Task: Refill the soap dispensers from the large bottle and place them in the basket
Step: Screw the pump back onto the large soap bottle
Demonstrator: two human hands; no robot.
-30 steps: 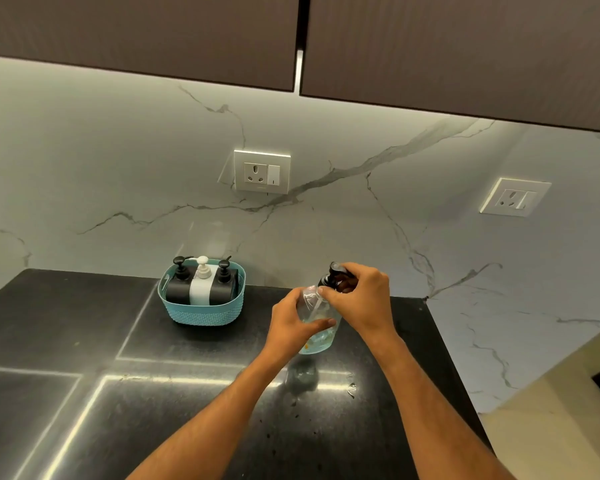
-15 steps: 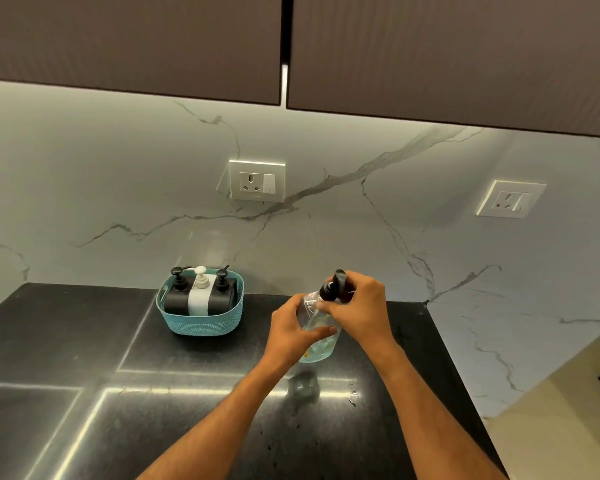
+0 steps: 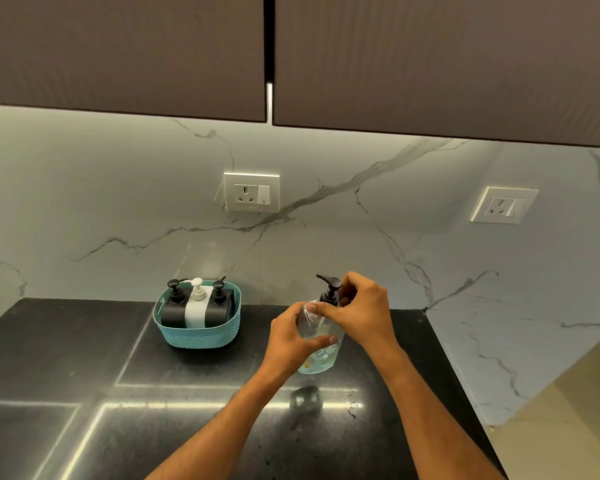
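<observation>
A clear plastic bottle (image 3: 321, 358) with a little pale liquid stands on the black counter (image 3: 84, 358). My left hand (image 3: 291, 337) grips its body from the left. My right hand (image 3: 364, 311) pinches the collar of its black pump head (image 3: 329, 285), whose spout points left. A teal basket (image 3: 201, 336) sits to the left near the wall. In it stand a white dispenser (image 3: 196, 306) between two black dispensers (image 3: 174, 306) (image 3: 219, 306).
The marble backsplash carries two sockets (image 3: 252, 192) (image 3: 504, 205). Dark upper cabinets (image 3: 118, 53) hang overhead. The counter ends at a marble side wall (image 3: 499, 341) on the right. Light strips reflect on the counter in front.
The pump head has turned under my right hand, so its spout now shows and points left. My left hand stays on the bottle. The camera tilted up slightly.
</observation>
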